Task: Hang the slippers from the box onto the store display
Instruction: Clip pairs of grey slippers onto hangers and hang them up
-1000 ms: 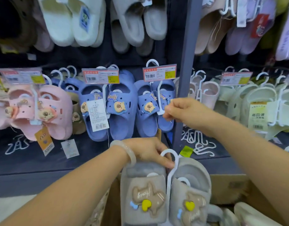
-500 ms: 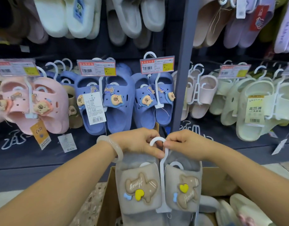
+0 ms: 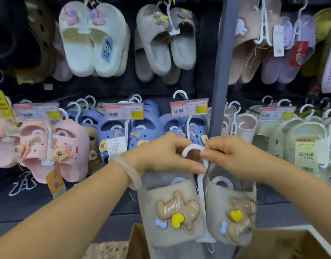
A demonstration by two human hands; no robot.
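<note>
Above the open brown cardboard box (image 3: 273,245), the left hand (image 3: 164,156) grips the white plastic hanger (image 3: 202,184) just under its hook, carrying 2 grey plush bear-patch slippers (image 3: 172,212). The right hand (image 3: 233,156) pinches the hook tip, probably steadying and aiming it. Beyond, full rows of slippers hang either side of a grey upright post (image 3: 218,71).

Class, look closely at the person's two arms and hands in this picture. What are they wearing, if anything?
Both forearms are bare, with no sleeves in view. The left wrist carries a smooth, pale, translucent bangle, rounded and thick. The left hand and right hand show no gloves; no rings or watch can be seen.
</note>
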